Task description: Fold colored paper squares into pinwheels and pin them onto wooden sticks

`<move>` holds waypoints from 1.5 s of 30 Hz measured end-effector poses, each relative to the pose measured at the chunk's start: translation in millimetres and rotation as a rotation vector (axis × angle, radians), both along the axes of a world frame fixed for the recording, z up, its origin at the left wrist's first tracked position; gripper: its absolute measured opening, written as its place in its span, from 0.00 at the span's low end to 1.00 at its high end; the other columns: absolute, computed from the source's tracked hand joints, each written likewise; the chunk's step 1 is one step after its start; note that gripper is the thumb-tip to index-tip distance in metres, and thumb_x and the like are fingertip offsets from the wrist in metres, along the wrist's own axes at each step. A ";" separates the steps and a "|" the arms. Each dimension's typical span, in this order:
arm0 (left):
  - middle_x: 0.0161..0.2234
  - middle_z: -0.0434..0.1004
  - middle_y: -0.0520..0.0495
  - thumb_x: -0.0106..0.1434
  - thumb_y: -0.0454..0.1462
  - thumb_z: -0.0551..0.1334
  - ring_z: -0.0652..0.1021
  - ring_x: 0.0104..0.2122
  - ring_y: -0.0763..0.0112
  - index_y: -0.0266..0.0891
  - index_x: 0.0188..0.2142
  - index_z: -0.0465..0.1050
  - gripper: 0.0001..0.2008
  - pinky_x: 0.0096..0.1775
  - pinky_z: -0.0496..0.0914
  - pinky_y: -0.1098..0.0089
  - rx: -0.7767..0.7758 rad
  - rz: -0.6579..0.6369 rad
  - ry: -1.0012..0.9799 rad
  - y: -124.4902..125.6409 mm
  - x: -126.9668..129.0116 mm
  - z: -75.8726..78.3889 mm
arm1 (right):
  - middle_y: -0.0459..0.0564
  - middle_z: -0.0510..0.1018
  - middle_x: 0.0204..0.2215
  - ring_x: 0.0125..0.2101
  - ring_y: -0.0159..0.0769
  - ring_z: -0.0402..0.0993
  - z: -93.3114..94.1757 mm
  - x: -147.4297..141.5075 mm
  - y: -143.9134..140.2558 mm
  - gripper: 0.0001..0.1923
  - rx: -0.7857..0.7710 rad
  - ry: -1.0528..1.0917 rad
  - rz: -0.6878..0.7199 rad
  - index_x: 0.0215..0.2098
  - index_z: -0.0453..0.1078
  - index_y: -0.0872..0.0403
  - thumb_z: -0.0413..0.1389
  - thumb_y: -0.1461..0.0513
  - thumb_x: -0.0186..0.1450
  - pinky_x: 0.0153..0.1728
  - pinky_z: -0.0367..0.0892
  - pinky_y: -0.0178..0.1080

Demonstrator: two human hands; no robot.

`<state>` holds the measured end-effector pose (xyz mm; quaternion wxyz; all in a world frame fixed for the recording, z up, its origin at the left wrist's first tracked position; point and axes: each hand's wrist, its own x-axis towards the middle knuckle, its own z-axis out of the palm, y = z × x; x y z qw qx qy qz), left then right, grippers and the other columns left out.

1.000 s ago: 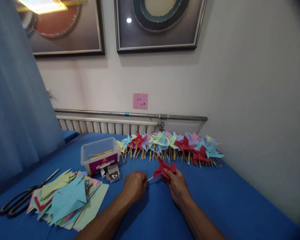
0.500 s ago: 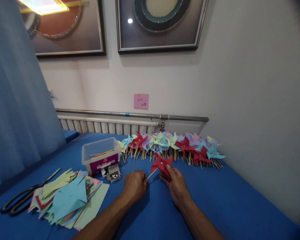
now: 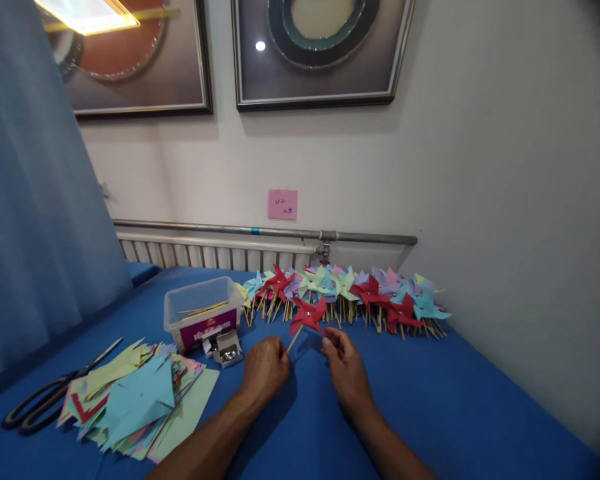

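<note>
A red paper pinwheel (image 3: 309, 314) on a thin wooden stick is held up over the blue-covered table. My left hand (image 3: 267, 365) is closed round the lower part of its stick. Beside the pinwheel's lower right blade is my right hand (image 3: 347, 367), its thumb and fingertips slightly apart. The fingertips sit right by the blade's tip; whether they touch it I cannot tell. Behind both hands lies a long pile of finished pinwheels (image 3: 345, 285) in red, green, blue and purple, their sticks pointing toward me.
To the left stands a clear plastic tub (image 3: 203, 317) with wooden sticks inside. Small boxes of metal pins (image 3: 229, 350) lie against it. Cut coloured paper (image 3: 140, 397) is heaped at front left, with black-handled scissors (image 3: 55, 393) beside it. A radiator (image 3: 215, 253) runs behind the table.
The right hand has let go of the red blade and opened a little. The pinwheel has shifted left and slightly up, its head turned, while the left hand keeps the stick.
</note>
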<state>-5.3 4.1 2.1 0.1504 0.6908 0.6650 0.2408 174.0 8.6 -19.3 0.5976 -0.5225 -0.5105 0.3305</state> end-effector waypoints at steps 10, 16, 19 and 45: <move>0.37 0.82 0.44 0.65 0.36 0.58 0.78 0.39 0.65 0.38 0.36 0.76 0.08 0.38 0.61 0.68 0.022 -0.051 0.010 -3.5 5.6 -3.0 | 0.52 0.83 0.41 0.42 0.45 0.78 3.6 -11.5 -14.0 0.19 0.081 -0.207 0.184 0.50 0.77 0.49 0.59 0.53 0.62 0.45 0.70 0.44; 0.34 0.81 0.46 0.64 0.35 0.59 0.77 0.36 0.67 0.37 0.33 0.75 0.06 0.36 0.59 0.69 0.044 -0.030 -0.046 1.1 1.2 -5.3 | 0.48 0.81 0.30 0.30 0.41 0.77 -1.0 -10.0 -8.8 0.19 -0.028 -0.117 0.177 0.45 0.76 0.52 0.58 0.49 0.62 0.32 0.69 0.40; 0.32 0.81 0.47 0.63 0.34 0.59 0.77 0.34 0.68 0.38 0.32 0.75 0.06 0.34 0.58 0.69 0.034 -0.011 -0.069 2.7 -1.6 -3.8 | 0.47 0.79 0.29 0.26 0.40 0.76 -0.1 -2.0 -0.4 0.24 -0.056 0.067 -0.003 0.47 0.72 0.52 0.60 0.47 0.59 0.27 0.68 0.38; 0.30 0.80 0.48 0.64 0.36 0.58 0.76 0.32 0.68 0.38 0.33 0.76 0.08 0.34 0.59 0.70 0.038 -0.019 -0.095 1.0 1.4 -2.4 | 0.40 0.65 0.18 0.22 0.33 0.61 5.8 -19.5 -22.1 0.19 0.039 -0.348 0.219 0.24 0.63 0.50 0.51 0.49 0.67 0.26 0.57 0.35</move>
